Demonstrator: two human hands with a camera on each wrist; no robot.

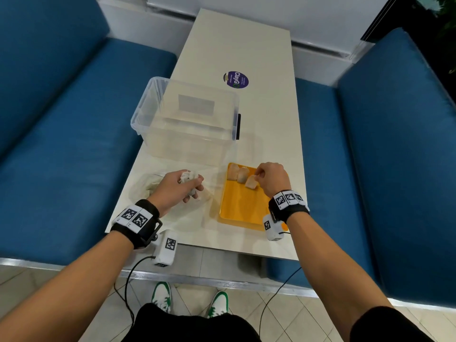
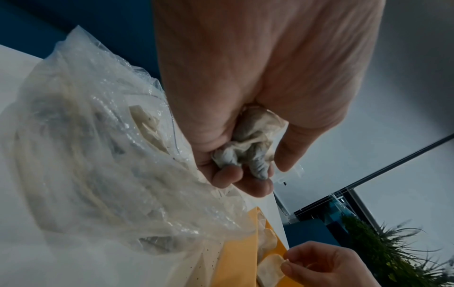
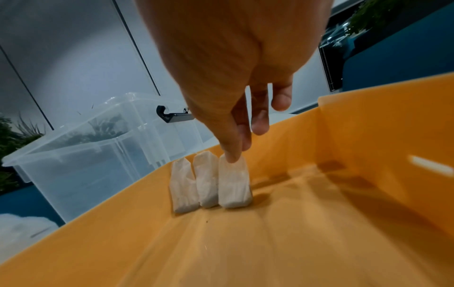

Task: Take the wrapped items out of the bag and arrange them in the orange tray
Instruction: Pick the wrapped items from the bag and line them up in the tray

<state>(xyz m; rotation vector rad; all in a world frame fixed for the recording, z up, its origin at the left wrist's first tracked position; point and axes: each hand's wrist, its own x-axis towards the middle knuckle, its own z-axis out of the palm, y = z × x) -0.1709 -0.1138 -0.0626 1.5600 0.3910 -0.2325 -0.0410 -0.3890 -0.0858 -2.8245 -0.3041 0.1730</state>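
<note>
- Wrapped items: three lie side by side, touching, at the far end of the orange tray; the right hand pinches the top of the third wrapped item, the rightmost.
- Left of the tray, the left hand is clenched round a crumpled wrapped bundle, above the clear bag lying on the white table.
- Beyond both stands a clear plastic box.
</note>
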